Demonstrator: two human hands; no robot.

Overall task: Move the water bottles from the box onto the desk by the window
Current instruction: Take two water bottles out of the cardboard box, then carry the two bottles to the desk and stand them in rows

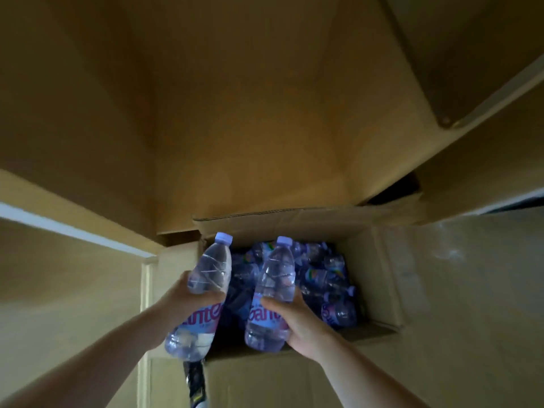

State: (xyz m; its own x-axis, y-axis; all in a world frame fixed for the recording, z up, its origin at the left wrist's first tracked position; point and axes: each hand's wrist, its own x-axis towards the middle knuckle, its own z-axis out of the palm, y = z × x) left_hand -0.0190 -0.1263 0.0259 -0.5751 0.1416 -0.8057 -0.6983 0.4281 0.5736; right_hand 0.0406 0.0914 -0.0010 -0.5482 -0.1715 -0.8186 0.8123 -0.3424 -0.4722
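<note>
Gripping one water bottle apiece, a person's hands hover over an open cardboard box [379, 278] — the left hand [188, 301] curls around the left bottle [203, 293], the right hand [297, 322] around the right bottle [272, 293]. More bottles [326, 278] lie heaped inside the box, below both.

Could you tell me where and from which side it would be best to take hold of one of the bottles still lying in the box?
Probably round the mid-body, from above: the bottles in the box lie piled on their sides, and the cardboard box is open only at the top.
</note>
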